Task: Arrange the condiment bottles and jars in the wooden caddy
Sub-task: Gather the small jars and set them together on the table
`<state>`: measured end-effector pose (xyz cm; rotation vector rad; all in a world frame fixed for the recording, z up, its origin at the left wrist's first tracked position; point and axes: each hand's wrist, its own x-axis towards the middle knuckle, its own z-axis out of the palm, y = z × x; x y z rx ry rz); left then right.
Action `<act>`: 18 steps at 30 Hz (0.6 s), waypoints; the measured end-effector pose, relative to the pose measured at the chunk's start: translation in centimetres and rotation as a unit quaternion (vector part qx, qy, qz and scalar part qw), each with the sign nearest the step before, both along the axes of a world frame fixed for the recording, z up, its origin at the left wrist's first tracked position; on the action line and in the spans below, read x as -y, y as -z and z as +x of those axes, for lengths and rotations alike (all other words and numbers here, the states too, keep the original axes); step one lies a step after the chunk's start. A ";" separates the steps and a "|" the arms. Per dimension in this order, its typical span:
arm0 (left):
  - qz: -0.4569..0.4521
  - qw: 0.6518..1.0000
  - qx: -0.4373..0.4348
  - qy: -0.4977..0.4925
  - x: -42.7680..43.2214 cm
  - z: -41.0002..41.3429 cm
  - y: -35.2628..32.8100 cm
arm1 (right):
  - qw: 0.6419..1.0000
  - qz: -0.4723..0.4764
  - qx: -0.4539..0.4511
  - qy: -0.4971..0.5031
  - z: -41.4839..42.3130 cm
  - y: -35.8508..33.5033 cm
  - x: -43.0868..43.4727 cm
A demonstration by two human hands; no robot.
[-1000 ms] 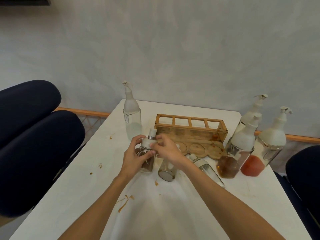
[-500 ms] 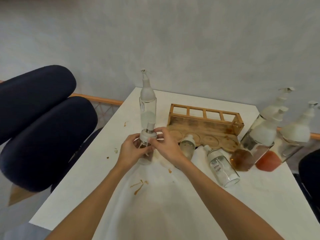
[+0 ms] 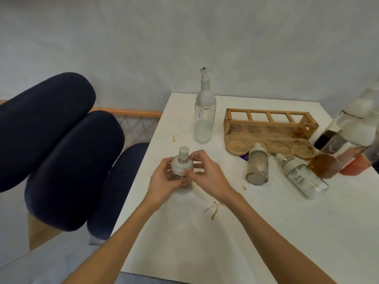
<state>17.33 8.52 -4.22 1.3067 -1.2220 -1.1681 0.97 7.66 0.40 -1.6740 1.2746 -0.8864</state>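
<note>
Snugly in a curled two-handed grip — left hand [image 3: 162, 179], right hand [image 3: 207, 177] — small glass jar [image 3: 181, 169], round white cap [image 3: 183, 152].

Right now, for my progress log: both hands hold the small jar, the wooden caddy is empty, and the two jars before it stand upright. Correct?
Not quite: in the head view the plain jar and the labelled jar lie on their sides, not upright. The left hand and right hand do hold the small jar, and the wooden caddy is empty.
</note>
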 end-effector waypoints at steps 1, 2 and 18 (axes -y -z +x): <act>-0.003 1.000 -0.002 0.005 -0.3 0.2 0.0 | 1.000 -0.006 -0.001 0.001 0.2 0.1 -0.4; -0.005 1.000 -0.003 0.009 -0.5 0.3 0.0 | 1.000 -0.009 0.000 0.000 0.4 0.1 -0.7; -0.017 0.997 0.001 0.070 -4.0 0.5 0.3 | 1.000 0.004 0.001 0.018 0.2 0.4 -5.0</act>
